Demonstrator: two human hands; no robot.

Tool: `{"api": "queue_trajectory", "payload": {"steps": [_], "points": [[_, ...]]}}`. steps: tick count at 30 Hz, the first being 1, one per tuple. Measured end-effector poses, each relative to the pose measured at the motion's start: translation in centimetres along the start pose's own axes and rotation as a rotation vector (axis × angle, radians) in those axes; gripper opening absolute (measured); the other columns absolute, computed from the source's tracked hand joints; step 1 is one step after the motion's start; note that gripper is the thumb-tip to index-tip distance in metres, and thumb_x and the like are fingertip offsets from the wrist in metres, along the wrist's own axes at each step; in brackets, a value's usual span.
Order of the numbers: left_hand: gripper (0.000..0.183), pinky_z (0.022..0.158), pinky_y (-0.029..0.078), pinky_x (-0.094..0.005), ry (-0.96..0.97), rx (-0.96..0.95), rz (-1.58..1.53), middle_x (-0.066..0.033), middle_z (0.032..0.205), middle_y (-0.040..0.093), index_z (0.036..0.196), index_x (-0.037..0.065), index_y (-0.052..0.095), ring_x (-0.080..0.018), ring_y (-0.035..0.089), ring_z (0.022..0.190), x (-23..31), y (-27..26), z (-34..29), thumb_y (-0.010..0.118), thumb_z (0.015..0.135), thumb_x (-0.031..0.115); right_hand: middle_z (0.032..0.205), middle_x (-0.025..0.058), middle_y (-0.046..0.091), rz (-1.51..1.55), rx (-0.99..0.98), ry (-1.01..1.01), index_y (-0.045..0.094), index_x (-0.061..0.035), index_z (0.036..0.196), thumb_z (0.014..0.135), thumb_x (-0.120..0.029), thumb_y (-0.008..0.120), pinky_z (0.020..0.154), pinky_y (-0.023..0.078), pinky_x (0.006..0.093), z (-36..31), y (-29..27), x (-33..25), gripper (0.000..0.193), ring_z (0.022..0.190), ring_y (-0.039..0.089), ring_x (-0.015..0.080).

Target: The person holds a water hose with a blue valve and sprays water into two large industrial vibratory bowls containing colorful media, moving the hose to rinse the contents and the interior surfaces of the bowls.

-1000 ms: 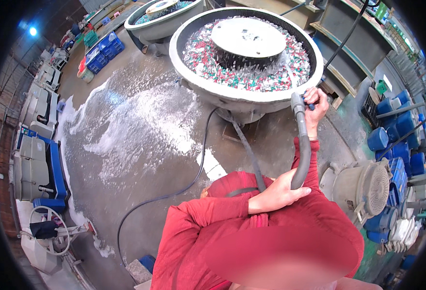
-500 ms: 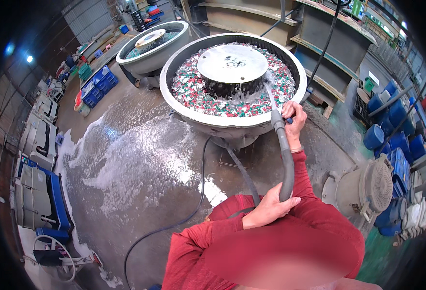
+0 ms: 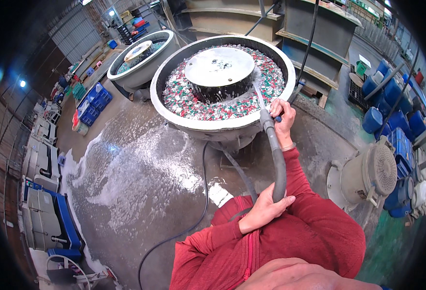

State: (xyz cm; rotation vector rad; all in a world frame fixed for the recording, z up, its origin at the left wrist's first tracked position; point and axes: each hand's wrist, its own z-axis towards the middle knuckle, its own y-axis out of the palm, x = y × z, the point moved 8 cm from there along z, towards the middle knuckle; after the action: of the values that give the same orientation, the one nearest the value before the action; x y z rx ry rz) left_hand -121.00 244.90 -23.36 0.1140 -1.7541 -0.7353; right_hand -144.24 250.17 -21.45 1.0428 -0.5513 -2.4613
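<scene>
so the big round tub [image 3: 203,124] has a thick pale rim and it's loaded with small red, green and silvery-white pieces [image 3: 176,99], packed in a ring round a raised middle with a flat white disc [image 3: 220,66] on top. water [image 3: 259,96] is shooting in just right of that disc. behind and to the left there's a second tub [image 3: 143,79] with blue-green bits [image 3: 124,68] around its own centre. blue crates [image 3: 94,104] sit on the floor further left, can't tell what's in them.

the grey hose [image 3: 278,162] runs up between both hands, nozzle [image 3: 266,120] by the tub's near right rim. grip-wise, the left hand [image 3: 265,212] is wrapped round the lower bend, thumb on the right side, close to the red top [image 3: 309,232]. the right hand [image 3: 284,117] is curled tight on the blue handle [image 3: 277,119], right beside the nozzle.
</scene>
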Motion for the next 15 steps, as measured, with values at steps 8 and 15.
{"api": "queue_trajectory", "payload": {"steps": [8,15], "points": [[0.023,0.036,0.023,-0.019,-0.008,0.013,-0.036,0.0046,0.06,0.04,0.082,0.01,0.038,-0.0018,0.031,0.044,-0.4,0.0,0.2,0.061,0.084,0.014,0.046,0.0086,0.041,0.017,0.066,0.131,0.036,-0.005,0.044,0.084,-0.015,0.041,0.06,0.038,0.0298,-0.2,-0.1,0.6,0.041,0.047,0.041,0.018],[0.023,0.036,0.022,-0.0188,-0.005,0.022,-0.002,0.005,0.061,0.04,0.081,0.011,0.037,-0.0012,0.031,0.044,-0.3,-0.1,0.3,0.061,0.084,0.013,0.046,0.0091,0.04,0.072,0.075,0.169,0.035,-0.007,0.043,0.081,-0.019,0.04,0.063,0.037,0.03,0.0,-0.5,1.5,0.041,0.05,0.04,0.0188]]}}
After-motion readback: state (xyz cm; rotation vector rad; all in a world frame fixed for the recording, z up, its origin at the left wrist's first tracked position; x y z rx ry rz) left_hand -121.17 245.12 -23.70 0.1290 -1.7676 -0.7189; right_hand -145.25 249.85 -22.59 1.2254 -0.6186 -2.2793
